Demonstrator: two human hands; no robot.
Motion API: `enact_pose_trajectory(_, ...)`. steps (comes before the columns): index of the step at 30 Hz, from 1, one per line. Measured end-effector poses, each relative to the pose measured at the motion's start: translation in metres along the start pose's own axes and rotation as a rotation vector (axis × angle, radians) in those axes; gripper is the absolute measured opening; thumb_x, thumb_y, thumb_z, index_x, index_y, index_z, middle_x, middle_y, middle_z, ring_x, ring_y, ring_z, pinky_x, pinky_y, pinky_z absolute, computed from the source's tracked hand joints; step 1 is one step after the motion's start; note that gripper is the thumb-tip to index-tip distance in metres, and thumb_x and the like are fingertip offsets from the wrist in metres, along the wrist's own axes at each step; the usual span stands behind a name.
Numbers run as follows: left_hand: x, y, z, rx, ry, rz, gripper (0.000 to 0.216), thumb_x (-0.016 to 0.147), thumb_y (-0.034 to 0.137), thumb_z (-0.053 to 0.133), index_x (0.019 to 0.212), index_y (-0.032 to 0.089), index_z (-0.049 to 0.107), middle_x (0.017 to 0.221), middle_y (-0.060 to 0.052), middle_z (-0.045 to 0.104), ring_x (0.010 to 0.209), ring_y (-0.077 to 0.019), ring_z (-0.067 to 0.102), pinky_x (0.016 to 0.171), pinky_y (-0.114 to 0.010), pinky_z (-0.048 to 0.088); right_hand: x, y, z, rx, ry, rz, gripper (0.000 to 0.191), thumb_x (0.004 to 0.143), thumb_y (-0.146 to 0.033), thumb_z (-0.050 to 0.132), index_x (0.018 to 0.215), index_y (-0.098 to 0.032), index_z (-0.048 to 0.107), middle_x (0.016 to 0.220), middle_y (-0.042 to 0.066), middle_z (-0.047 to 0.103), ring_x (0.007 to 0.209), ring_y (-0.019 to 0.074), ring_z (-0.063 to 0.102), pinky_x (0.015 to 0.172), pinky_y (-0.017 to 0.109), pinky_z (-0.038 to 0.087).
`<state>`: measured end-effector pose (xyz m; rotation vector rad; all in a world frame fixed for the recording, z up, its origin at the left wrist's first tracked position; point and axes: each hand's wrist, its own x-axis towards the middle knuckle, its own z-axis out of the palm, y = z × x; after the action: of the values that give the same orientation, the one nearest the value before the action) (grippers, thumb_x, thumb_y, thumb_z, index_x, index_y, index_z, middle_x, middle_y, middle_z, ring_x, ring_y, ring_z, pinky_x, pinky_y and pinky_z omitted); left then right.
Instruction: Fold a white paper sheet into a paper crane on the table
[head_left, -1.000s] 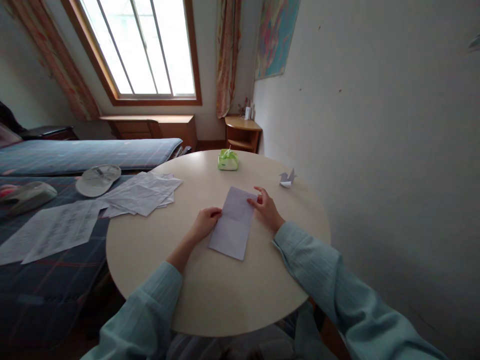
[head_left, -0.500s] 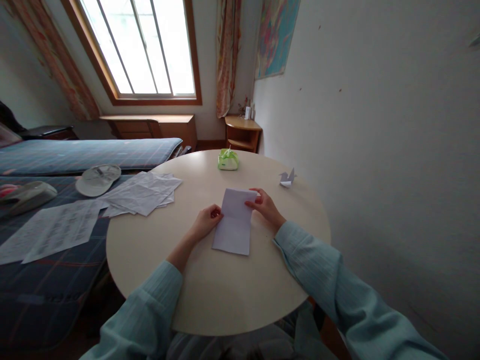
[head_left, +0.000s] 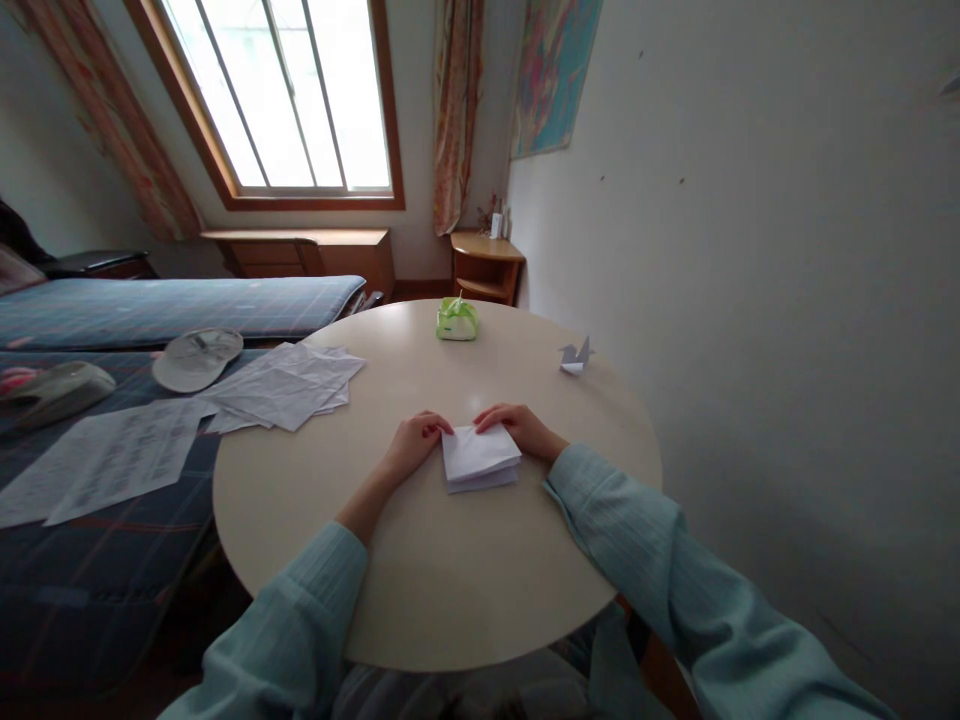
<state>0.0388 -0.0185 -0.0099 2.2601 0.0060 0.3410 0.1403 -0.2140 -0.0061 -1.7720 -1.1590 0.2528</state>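
Note:
A white sheet of paper (head_left: 480, 460) lies folded in half on the round beige table (head_left: 420, 580). My left hand (head_left: 414, 442) pinches the fold's far left corner with curled fingers. My right hand (head_left: 514, 428) presses on the far right corner, fingers bent over the paper. Both sleeves are pale blue-green.
A folded white paper bird (head_left: 574, 356) sits near the table's right edge by the wall. A green tissue pack (head_left: 456, 319) stands at the far side. Loose printed sheets (head_left: 285, 385) overlap the table's left edge and the bed, beside a white cap (head_left: 196, 358).
The far half of the long sheet was lifted and brought toward me, so the paper now lies doubled over. Both hands stayed at its far corners.

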Motion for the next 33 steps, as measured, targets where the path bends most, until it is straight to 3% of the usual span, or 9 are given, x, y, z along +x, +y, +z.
enact_pose_trajectory(4,0.001,0.0,0.001,-0.146,0.026,-0.073,0.023,0.073,0.015,0.041,0.078,0.016,0.064,0.077,-0.001,0.062,0.065,-0.0108,0.054,0.063,-0.021,0.043,0.001,0.001,0.003,0.119,0.019,0.045,0.019,0.072,-0.024,0.052,0.074,-0.019,0.069,0.099,0.006,0.062,0.088,0.0151,0.059,0.075,0.028,0.048)
enact_pose_trajectory(11,0.002,0.0,0.002,-0.333,0.032,-0.129,0.025,0.076,0.023,0.042,0.092,0.015,0.059,0.072,-0.001,0.061,0.064,-0.0108,0.055,0.061,-0.022,0.043,0.003,0.007,0.003,0.054,0.126,0.084,0.026,0.072,-0.014,0.045,0.077,-0.019,0.07,0.087,0.004,0.058,0.075,0.0119,0.056,0.066,0.024,0.047)
enact_pose_trajectory(16,0.0,0.0,0.005,-0.487,-0.019,-0.17,0.061,0.064,0.028,0.063,0.119,0.015,0.04,0.081,-0.004,0.063,0.065,-0.011,0.056,0.06,-0.023,0.045,0.004,0.011,0.002,-0.021,0.237,0.095,0.032,0.069,-0.009,0.041,0.079,-0.019,0.07,0.084,0.004,0.055,0.076,0.0123,0.054,0.066,0.024,0.045)
enact_pose_trajectory(20,0.0,-0.002,0.005,-0.502,0.015,-0.186,0.053,0.061,0.023,0.063,0.111,0.015,0.047,0.079,-0.003,0.062,0.065,-0.0103,0.057,0.06,-0.022,0.045,0.003,0.009,0.002,0.026,0.265,0.098,0.032,0.068,-0.01,0.041,0.079,-0.019,0.069,0.088,0.004,0.055,0.08,0.0139,0.054,0.072,0.026,0.044)
enact_pose_trajectory(23,0.002,-0.005,0.002,-0.489,0.09,-0.204,0.035,0.065,0.026,0.058,0.098,0.014,0.056,0.077,-0.003,0.062,0.064,-0.0102,0.056,0.056,-0.02,0.043,0.003,0.007,0.0,0.092,0.208,0.082,0.027,0.07,-0.014,0.041,0.069,-0.017,0.068,0.088,0.005,0.057,0.084,0.0158,0.054,0.081,0.03,0.041)
enact_pose_trajectory(26,0.003,-0.008,0.0,-0.463,0.145,-0.211,0.032,0.068,0.031,0.054,0.094,0.013,0.06,0.075,-0.003,0.063,0.061,-0.0102,0.054,0.051,-0.019,0.039,0.004,0.007,-0.003,0.178,0.159,0.036,0.028,0.075,-0.024,0.043,0.06,-0.016,0.065,0.089,0.006,0.059,0.088,0.018,0.054,0.084,0.033,0.04)
enact_pose_trajectory(29,0.001,-0.006,0.001,-0.47,0.028,-0.194,0.033,0.07,0.033,0.053,0.093,0.012,0.064,0.072,-0.004,0.064,0.058,-0.0108,0.053,0.049,-0.019,0.037,0.004,0.008,-0.003,0.208,0.158,0.025,0.025,0.074,-0.035,0.05,0.068,-0.015,0.065,0.089,0.006,0.06,0.089,0.0189,0.054,0.083,0.033,0.039)
enact_pose_trajectory(33,-0.003,0.002,0.003,-0.432,-0.116,-0.124,0.031,0.068,0.033,0.057,0.089,0.013,0.067,0.076,-0.006,0.065,0.063,-0.0123,0.053,0.052,-0.02,0.038,0.004,0.002,0.004,0.236,0.085,0.192,0.032,0.067,-0.039,0.062,0.087,-0.015,0.061,0.079,0.003,0.061,0.074,0.0149,0.055,0.069,0.028,0.041)
